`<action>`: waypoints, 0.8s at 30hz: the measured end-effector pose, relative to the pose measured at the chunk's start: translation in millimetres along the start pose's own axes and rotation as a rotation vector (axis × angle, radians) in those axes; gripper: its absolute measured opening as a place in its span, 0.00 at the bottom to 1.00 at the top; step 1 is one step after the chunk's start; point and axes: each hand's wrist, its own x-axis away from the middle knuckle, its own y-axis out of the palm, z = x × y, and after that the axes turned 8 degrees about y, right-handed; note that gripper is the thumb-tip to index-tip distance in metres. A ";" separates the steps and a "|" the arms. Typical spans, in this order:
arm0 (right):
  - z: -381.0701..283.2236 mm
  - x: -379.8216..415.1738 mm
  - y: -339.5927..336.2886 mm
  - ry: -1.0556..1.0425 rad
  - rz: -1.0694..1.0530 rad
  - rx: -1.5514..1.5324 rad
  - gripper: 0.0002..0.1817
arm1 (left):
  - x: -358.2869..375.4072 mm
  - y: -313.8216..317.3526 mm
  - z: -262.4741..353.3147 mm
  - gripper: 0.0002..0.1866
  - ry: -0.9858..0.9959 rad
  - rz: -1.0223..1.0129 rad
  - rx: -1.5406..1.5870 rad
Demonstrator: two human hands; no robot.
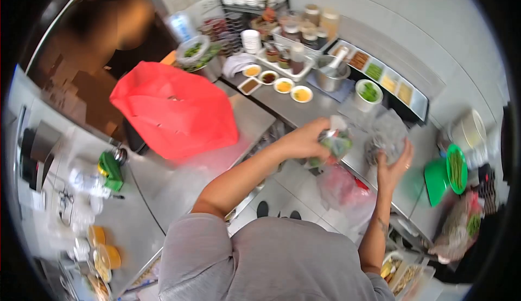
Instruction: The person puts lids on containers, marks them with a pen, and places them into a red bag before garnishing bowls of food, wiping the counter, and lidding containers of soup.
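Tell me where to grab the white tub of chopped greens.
Probably cup the white tub by its round outer wall, from the near side: the topping tray stands behind it, and greens show in its open top.

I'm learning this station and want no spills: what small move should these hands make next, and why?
Probably bring the left hand and its clear plastic bag with green and red contents farther over the grey metal counter: in this view, the bag overlaps the counter's front edge, near the pale tiled floor. The right hand is at a crumpled clear plastic bag.
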 end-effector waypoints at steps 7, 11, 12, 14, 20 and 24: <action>-281.8 -27.9 24.0 -0.516 -0.573 -0.830 0.31 | 203.2 -101.0 152.4 0.24 0.603 1.244 -0.696; -393.5 0.4 81.4 -0.758 -0.524 -0.624 0.30 | 242.6 -165.7 131.2 0.21 0.445 1.424 -0.962; -404.6 4.2 95.4 -0.785 -0.572 -0.510 0.28 | 254.0 -180.1 112.4 0.22 0.328 1.270 -1.068; -414.6 13.6 110.9 -0.633 -0.627 -0.592 0.24 | 264.5 -186.1 95.8 0.20 0.258 0.784 -1.201; -389.2 29.5 116.2 0.151 -0.833 -1.480 0.14 | 289.7 -200.9 54.5 0.15 -0.546 0.023 -0.628; -376.3 32.2 108.1 0.279 -0.846 -1.416 0.14 | 272.8 -191.2 67.9 0.15 -0.619 -0.069 -0.869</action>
